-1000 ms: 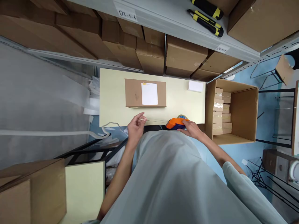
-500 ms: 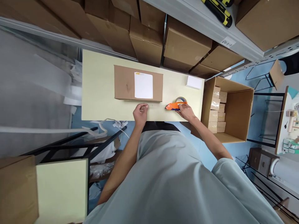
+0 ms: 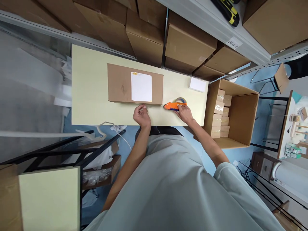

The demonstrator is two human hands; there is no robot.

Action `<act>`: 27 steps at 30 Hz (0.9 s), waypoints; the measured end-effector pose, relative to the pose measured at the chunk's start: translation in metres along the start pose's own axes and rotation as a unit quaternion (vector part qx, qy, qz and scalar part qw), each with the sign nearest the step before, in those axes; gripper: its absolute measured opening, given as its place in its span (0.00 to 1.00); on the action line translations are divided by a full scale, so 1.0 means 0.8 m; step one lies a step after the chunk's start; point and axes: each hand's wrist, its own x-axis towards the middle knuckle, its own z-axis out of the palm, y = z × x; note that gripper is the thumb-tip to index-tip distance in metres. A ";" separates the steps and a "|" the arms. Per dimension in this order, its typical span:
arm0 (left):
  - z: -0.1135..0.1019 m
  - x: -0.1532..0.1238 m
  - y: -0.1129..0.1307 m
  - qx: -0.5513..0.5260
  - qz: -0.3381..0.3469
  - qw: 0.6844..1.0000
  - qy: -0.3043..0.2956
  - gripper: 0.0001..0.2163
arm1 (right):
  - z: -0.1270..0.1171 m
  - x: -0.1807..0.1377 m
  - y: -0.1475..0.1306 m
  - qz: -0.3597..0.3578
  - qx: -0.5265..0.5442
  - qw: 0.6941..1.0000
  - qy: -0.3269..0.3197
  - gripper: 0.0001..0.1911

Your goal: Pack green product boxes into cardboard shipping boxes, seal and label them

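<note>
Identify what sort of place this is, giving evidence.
Probably a packing station, judging by the orange tape dispenser, the cardboard box bearing a white sheet, and the open carton holding smaller boxes.

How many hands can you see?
2. The left hand is at the near edge of the labelled box on the table; the right hand holds the orange tape dispenser. Neither is hidden.

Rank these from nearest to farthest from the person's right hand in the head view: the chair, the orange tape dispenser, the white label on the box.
1. Orange tape dispenser: held in the right hand.
2. White label: on top of the box, to the hand's left.
3. Chair: at the far right.
</note>
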 end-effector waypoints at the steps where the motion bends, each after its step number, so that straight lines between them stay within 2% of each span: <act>1: 0.004 -0.001 0.000 -0.002 -0.006 1.000 0.009 0.10 | 0.000 0.000 -0.001 0.004 0.001 1.000 -0.002 0.24; 6: 0.025 -0.002 0.001 -0.021 -0.033 0.998 0.048 0.13 | -0.001 0.000 -0.009 0.010 0.012 1.000 -0.005 0.25; 10: 0.039 0.000 0.009 -0.014 -0.041 0.996 0.074 0.32 | 0.000 0.001 -0.017 0.004 0.018 1.000 -0.005 0.24; 13: 0.041 0.001 0.014 -0.031 -0.076 0.996 0.040 0.40 | 0.000 0.004 -0.022 -0.004 0.025 1.000 -0.004 0.23; 16: 0.034 -0.001 0.016 -0.042 -0.097 0.994 -0.015 0.35 | -0.001 0.007 -0.024 -0.006 0.029 1.000 0.000 0.22; 19: 0.031 -0.002 0.022 -0.030 -0.091 0.995 -0.029 0.21 | -0.003 0.008 -0.025 -0.005 0.028 1.000 -0.004 0.22; 20: 0.034 -0.001 0.026 -0.029 -0.085 0.996 -0.030 0.20 | -0.004 0.008 -0.025 -0.007 0.028 1.000 -0.007 0.21; 24: 0.055 0.012 0.044 -0.040 -0.057 0.997 -0.026 0.26 | -0.005 0.010 -0.024 -0.017 0.033 0.999 -0.011 0.17; 27: 0.063 0.026 0.053 -0.036 -0.034 0.997 -0.055 0.29 | -0.004 0.009 -0.026 -0.031 0.030 0.999 -0.011 0.15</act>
